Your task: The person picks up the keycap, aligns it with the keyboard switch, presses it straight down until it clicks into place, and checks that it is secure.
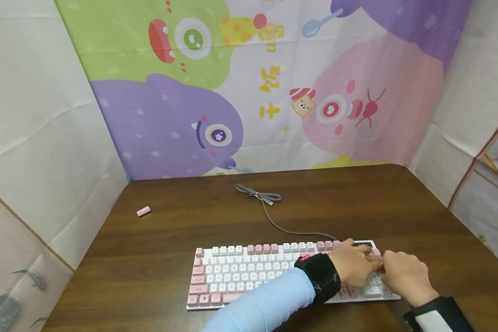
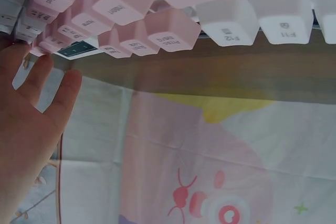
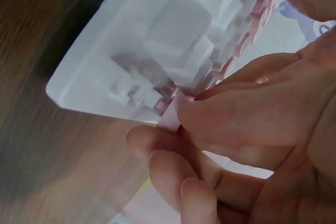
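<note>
A white-and-pink keyboard (image 1: 232, 268) lies on the brown desk. My left hand (image 1: 354, 263) reaches over its right end, with fingers spread and mostly straight in the left wrist view; one fingertip is hidden behind the keys. Beside it, my right hand (image 1: 406, 275) has curled fingers at the keyboard's right edge. Close up in the right wrist view, its thumb and finger pinch a small pink keycap (image 3: 172, 115). Bare white switches (image 3: 137, 88) show next to that keycap. Whether the keycap sits on a switch is hard to tell.
A loose pink keycap (image 1: 143, 211) lies at the desk's far left. Behind the keyboard is a bundled grey cable (image 1: 269, 198), its lead running to the keyboard's back edge. A cartoon-printed cloth (image 1: 269, 147) hangs beyond the desk (image 1: 149, 258).
</note>
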`<act>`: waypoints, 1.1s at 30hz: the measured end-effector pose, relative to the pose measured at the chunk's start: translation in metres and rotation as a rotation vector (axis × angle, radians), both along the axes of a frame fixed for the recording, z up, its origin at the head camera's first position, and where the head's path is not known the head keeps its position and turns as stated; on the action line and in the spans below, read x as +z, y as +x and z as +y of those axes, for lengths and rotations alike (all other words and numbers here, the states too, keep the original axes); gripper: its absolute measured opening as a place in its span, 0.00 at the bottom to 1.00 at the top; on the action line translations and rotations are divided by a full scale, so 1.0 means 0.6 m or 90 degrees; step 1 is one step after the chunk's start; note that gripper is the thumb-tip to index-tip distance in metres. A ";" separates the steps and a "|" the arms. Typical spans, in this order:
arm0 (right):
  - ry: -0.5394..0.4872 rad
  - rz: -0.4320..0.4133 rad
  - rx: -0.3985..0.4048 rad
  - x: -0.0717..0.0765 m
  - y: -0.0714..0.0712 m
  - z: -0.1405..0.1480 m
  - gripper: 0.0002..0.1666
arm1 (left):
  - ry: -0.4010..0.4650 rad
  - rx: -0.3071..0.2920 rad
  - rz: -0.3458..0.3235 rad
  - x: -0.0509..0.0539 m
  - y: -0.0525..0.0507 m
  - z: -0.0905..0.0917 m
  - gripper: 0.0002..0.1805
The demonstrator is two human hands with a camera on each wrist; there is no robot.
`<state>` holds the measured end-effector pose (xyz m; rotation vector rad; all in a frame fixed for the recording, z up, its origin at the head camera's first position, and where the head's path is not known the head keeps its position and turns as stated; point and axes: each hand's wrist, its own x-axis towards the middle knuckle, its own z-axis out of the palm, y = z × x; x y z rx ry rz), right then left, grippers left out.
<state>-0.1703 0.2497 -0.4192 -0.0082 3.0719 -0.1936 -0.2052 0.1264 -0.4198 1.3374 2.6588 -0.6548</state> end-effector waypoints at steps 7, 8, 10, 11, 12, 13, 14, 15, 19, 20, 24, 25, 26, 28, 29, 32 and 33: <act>-0.005 0.005 0.016 0.003 0.000 0.005 0.07 | 0.001 -0.005 0.019 0.001 0.004 0.003 0.29; -0.009 0.001 0.015 0.003 0.001 0.006 0.07 | 0.000 -0.005 0.023 0.001 0.004 0.003 0.29; -0.023 -0.011 0.012 0.001 0.002 0.009 0.09 | -0.003 -0.003 0.023 0.000 0.005 0.002 0.29; -0.030 -0.016 0.010 0.000 0.004 0.011 0.10 | -0.005 -0.003 0.022 -0.001 0.007 0.002 0.29; -0.036 -0.021 0.008 -0.002 0.006 0.014 0.11 | -0.005 -0.004 0.021 -0.002 0.008 0.002 0.28; -0.041 -0.022 0.009 -0.005 0.008 0.017 0.11 | -0.005 -0.008 0.023 -0.004 0.010 0.001 0.28; -0.044 -0.023 0.008 -0.006 0.010 0.019 0.10 | -0.003 -0.014 0.027 -0.005 0.011 0.001 0.27; -0.047 -0.020 0.010 -0.009 0.012 0.021 0.10 | -0.001 -0.020 0.030 -0.007 0.013 0.001 0.27; -0.038 -0.002 0.021 -0.014 0.013 0.025 0.10 | 0.010 -0.025 0.035 -0.009 0.015 -0.001 0.26; -0.034 0.001 0.022 -0.015 0.012 0.025 0.10 | 0.013 -0.025 0.036 -0.009 0.015 -0.001 0.26; -0.018 0.020 0.034 -0.016 0.011 0.022 0.09 | 0.022 -0.026 0.039 -0.009 0.014 -0.002 0.27; -0.013 0.027 0.038 -0.017 0.012 0.021 0.08 | 0.021 -0.025 0.041 -0.009 0.014 -0.002 0.27; -0.010 0.031 0.041 -0.017 0.014 0.020 0.08 | 0.022 -0.026 0.041 -0.009 0.012 -0.002 0.27; 0.000 0.035 0.051 -0.017 0.017 0.016 0.06 | 0.023 -0.020 0.033 -0.008 0.009 -0.003 0.27; 0.006 0.039 0.054 -0.016 0.019 0.015 0.05 | 0.026 -0.020 0.028 -0.007 0.007 -0.004 0.27; 0.012 0.020 0.066 -0.019 0.024 0.014 0.08 | 0.040 -0.023 0.009 -0.010 0.002 -0.014 0.29; 0.011 0.013 0.070 -0.020 0.026 0.014 0.11 | 0.045 -0.022 0.002 -0.011 0.001 -0.020 0.30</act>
